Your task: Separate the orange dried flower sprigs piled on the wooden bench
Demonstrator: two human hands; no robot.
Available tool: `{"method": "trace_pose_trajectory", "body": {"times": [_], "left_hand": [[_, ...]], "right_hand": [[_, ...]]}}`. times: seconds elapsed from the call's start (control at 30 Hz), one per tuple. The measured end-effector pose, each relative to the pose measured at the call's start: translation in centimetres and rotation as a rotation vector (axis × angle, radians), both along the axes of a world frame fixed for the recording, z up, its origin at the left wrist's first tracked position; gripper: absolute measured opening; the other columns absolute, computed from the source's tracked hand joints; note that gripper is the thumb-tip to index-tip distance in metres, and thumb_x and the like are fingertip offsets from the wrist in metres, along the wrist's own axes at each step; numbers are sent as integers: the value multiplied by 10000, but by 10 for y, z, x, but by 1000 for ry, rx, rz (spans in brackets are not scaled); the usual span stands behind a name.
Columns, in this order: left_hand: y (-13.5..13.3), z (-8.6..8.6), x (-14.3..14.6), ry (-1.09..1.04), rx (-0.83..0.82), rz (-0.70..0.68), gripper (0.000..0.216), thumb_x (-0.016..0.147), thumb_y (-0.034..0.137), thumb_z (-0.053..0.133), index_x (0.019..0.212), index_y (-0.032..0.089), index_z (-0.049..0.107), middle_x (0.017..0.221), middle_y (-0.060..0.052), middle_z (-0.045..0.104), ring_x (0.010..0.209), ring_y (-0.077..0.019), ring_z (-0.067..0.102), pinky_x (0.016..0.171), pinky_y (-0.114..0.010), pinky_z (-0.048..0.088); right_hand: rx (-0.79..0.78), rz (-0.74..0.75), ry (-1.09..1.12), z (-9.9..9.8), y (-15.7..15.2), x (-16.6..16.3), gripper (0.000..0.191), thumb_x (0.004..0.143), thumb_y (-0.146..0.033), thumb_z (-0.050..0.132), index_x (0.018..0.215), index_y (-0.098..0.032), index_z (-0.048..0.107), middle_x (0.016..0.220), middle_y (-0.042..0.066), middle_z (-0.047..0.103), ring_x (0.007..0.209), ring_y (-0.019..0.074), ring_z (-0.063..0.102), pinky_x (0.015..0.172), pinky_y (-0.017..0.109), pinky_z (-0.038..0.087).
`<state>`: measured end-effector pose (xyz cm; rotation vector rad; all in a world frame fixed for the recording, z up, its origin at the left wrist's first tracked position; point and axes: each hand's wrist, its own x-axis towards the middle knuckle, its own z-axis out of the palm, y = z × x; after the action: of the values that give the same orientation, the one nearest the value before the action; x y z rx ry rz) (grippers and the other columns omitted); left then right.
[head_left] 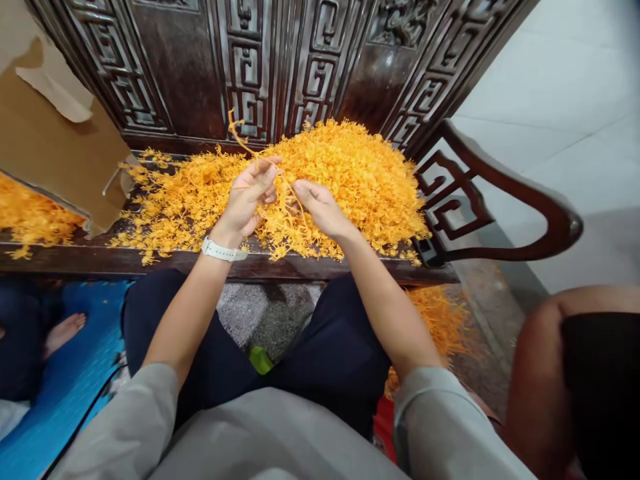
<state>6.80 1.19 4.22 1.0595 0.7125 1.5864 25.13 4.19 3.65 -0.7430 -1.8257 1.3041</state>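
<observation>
A big heap of thin orange strands (350, 173) lies on the seat of a dark carved wooden bench (310, 267). My left hand (247, 200), with a white watch on the wrist, pinches a few long orange strands (245, 143) that stick up from its fingertips. My right hand (320, 207) is just beside it, fingers curled over a small clump of the same strands at the front of the heap. Both hands hover over the bench seat, close together.
A cardboard box (55, 147) stands at the left with more orange strands (30, 217) beside it. The bench's curved armrest (500, 193) rises at the right. Another person's knee (550, 360) is at the lower right, a bare foot (63, 332) on a blue mat at the left.
</observation>
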Motion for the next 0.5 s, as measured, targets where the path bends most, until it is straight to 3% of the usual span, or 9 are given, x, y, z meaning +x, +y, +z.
{"method": "trace_pose_trajectory", "body": {"times": [0.07,0.27,0.4,0.5], "left_hand": [[1,-2,0,83,42,52,258,820,373,917,962,216,770,932,-24,713,542,-43,414,483,-214,357],[0,-14,8,356,122,59,425,823,560,881,733,169,742,660,2,590,557,-68,449,525,-226,364],[0,-19,17,338,151,167,396,844,538,870,728,183,738,649,3,582,577,-88,496,540,-239,376],[2,-24,23,301,128,254,369,813,478,910,712,190,705,627,25,550,544,-79,454,508,-237,332]], "right_hand": [[17,52,34,5,-13,-6,645,877,-859,641,831,-220,566,760,5,520,685,130,481,635,296,424],[-83,-143,174,6,-14,-3,595,838,-774,758,829,-229,520,760,-10,459,692,129,442,640,285,422],[-249,-111,265,4,-18,-4,567,886,-774,707,920,-233,539,865,28,539,773,156,553,665,305,474],[-309,-120,281,0,-20,-8,613,764,-752,851,927,-233,570,800,2,552,677,129,509,617,292,456]]}}
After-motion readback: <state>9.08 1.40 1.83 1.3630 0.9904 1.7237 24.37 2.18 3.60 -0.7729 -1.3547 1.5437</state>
